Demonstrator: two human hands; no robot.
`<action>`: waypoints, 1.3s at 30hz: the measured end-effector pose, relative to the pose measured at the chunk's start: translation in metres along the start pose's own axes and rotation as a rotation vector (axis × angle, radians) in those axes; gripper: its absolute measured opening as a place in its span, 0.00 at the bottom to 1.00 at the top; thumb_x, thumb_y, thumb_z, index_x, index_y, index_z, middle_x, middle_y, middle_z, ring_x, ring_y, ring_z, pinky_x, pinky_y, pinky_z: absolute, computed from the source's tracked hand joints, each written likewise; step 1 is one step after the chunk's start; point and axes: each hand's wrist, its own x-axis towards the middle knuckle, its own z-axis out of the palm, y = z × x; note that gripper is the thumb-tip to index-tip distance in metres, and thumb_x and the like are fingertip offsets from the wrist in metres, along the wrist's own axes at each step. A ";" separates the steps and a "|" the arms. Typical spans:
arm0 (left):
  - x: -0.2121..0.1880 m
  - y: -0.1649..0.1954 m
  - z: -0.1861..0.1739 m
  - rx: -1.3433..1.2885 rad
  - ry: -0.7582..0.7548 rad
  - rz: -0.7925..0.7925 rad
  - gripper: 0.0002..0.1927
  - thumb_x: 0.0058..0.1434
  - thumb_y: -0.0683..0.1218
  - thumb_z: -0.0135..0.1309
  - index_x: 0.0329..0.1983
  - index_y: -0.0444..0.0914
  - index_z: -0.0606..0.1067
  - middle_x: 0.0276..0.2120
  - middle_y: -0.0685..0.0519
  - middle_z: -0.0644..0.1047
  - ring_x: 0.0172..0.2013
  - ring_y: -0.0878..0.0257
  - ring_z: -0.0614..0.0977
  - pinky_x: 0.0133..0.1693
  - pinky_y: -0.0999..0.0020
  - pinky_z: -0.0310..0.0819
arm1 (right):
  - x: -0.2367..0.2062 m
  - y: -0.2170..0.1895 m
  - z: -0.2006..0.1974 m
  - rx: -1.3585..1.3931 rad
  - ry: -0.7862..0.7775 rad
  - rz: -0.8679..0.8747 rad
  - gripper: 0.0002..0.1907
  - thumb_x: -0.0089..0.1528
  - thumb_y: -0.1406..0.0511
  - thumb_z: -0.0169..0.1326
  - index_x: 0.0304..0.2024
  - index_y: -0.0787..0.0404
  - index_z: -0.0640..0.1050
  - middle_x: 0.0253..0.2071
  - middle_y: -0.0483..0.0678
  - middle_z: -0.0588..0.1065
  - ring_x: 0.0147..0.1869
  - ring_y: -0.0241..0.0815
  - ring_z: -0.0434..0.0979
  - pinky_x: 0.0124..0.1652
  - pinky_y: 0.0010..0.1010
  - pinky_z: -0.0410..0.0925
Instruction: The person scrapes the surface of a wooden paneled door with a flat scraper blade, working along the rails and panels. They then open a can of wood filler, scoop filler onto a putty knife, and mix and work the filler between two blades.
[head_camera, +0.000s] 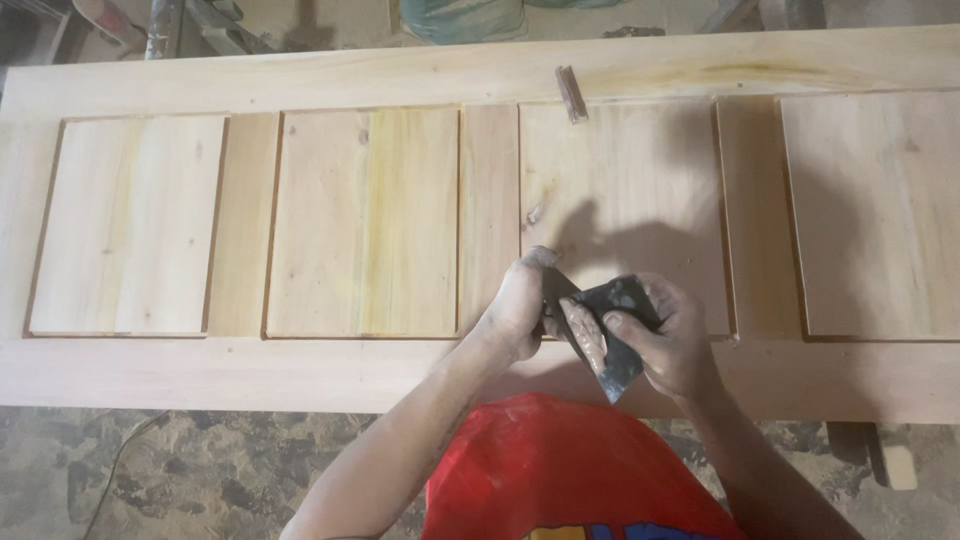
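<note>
Pale wood is filling the view: a long panelled door (400, 370) is lying flat, its recessed panels running side by side from left to right. Both hands are meeting near the lower edge of the third panel (620, 200), just above the door's bottom rail. The right hand (675, 340) is holding two dark scrapers (615, 335), flat blades smeared with pale filler paste, its fingers (625, 325) curling over the top one and pinching it against the palm. The left hand (520, 305) is closing its fingers (580, 325) around the blade's left end, thumb and fingertips pressing together on it, dusted with the same paste. The blades are sitting between the two hands, tilting over the panel's lower border and the rail. A small brownish wooden strip (571, 95) is lying well apart on the upper rail. A red shirt (560, 470) is showing at the bottom, and a dusty floor (200, 470) is lying beneath the door's near edge.
</note>
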 end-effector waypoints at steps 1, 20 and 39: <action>0.001 0.000 -0.001 0.028 0.067 -0.017 0.25 0.70 0.60 0.36 0.29 0.36 0.68 0.20 0.47 0.72 0.15 0.61 0.69 0.16 0.70 0.62 | -0.002 0.000 0.000 -0.002 0.007 0.009 0.14 0.61 0.77 0.55 0.51 0.72 0.75 0.39 0.53 0.80 0.37 0.36 0.80 0.38 0.28 0.75; -0.025 0.023 0.022 -0.428 -0.250 0.325 0.17 0.59 0.45 0.46 0.51 0.35 0.71 0.47 0.43 0.78 0.48 0.50 0.81 0.53 0.52 0.77 | -0.005 -0.098 -0.014 -0.548 0.524 -0.916 0.16 0.76 0.60 0.55 0.53 0.66 0.65 0.41 0.52 0.71 0.37 0.37 0.73 0.31 0.24 0.66; -0.032 0.014 0.046 -0.562 -0.193 0.265 0.23 0.61 0.45 0.48 0.59 0.33 0.71 0.50 0.44 0.79 0.50 0.52 0.82 0.54 0.55 0.78 | 0.000 -0.054 0.042 -0.871 0.345 -1.177 0.11 0.72 0.68 0.46 0.51 0.69 0.74 0.48 0.62 0.77 0.54 0.55 0.77 0.51 0.38 0.72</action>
